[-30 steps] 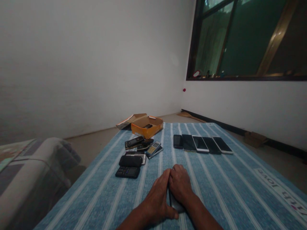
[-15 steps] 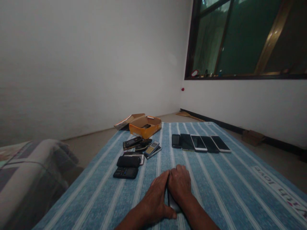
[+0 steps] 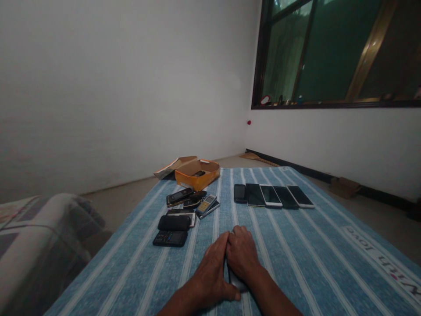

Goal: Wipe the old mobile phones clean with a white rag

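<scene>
My left hand (image 3: pixel 212 274) is along the left side of a grey phone (image 3: pixel 237 283), its thumb bent round the near end and its fingertips at the far end. Curled over the phone's far part and right side is my right hand (image 3: pixel 242 252), its fingertips meeting those of the left. Most of the phone is hidden under the hands; only a grey strip shows. To the left lie a black keypad phone (image 3: pixel 170 238) and a black case-like phone (image 3: pixel 174 222). A gold keypad phone (image 3: pixel 207 204) rests beyond them in a loose pile.
Several touchscreen phones (image 3: pixel 271 195) lie in a row at the right. An opened orange box (image 3: pixel 197 179) with a dark phone (image 3: pixel 199 174) in it stands at the far left of the striped blue cloth (image 3: pixel 296 254). A covered piece of furniture (image 3: pixel 49 245) is at the left.
The view has shifted very slightly, moving the scene a little left. Both hands keep nearly the same grip on the phone, with the right fingers shifted slightly.
</scene>
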A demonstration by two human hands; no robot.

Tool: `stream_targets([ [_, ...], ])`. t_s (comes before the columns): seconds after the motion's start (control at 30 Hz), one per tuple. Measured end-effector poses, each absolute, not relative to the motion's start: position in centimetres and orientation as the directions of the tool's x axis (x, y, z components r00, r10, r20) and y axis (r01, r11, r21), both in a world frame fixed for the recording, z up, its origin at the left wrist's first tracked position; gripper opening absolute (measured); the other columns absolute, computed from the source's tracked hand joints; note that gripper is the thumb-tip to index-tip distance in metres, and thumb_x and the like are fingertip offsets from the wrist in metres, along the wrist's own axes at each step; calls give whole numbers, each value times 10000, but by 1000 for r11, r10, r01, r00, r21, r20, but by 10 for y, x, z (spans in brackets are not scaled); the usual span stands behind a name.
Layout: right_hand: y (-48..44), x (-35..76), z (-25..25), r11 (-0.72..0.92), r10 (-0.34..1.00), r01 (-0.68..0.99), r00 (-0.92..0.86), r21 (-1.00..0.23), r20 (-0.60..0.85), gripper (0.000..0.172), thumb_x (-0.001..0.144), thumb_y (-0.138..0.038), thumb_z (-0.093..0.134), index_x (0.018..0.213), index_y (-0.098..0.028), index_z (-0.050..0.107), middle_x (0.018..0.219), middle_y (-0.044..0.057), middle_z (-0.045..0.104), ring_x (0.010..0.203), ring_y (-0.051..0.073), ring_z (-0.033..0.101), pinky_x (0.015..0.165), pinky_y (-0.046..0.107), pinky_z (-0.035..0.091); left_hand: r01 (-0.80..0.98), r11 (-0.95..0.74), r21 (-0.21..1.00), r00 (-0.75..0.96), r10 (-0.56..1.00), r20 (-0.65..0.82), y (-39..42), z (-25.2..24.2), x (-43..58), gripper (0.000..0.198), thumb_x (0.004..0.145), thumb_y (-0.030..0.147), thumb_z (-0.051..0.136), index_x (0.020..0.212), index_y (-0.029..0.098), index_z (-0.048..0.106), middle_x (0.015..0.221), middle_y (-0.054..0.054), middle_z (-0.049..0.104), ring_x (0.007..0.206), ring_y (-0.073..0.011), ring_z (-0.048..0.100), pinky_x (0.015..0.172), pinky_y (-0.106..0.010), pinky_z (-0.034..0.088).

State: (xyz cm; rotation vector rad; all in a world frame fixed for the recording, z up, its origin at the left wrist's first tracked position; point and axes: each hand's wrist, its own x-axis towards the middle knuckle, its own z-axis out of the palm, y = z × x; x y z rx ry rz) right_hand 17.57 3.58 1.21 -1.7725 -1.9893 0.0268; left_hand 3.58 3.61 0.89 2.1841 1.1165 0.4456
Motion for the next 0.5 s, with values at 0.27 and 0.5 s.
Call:
stream_targets([
  [0.27,34,173,15,-15,941,953,117,-304,319,277,931,-179,454,821,-178,709,910,118,646,909,270,531,778,380,325,568,-442,695,581,813,43,37,6,34,1293,441,438,916,1507,192,226,1547,-182,300,1409,-433,258,1169,-586,180],
  [0.5,36,178,5,154,928,932,-22,-328,373,197,920,-168,510,828,-209,679,888,60,624,878,216,509,782,330,310,509,-477,716,607,789,94,38,6,35,1230,487,464,884,1496,199,232,1533,-166,324,1395,-429,281,1164,-575,198],
])
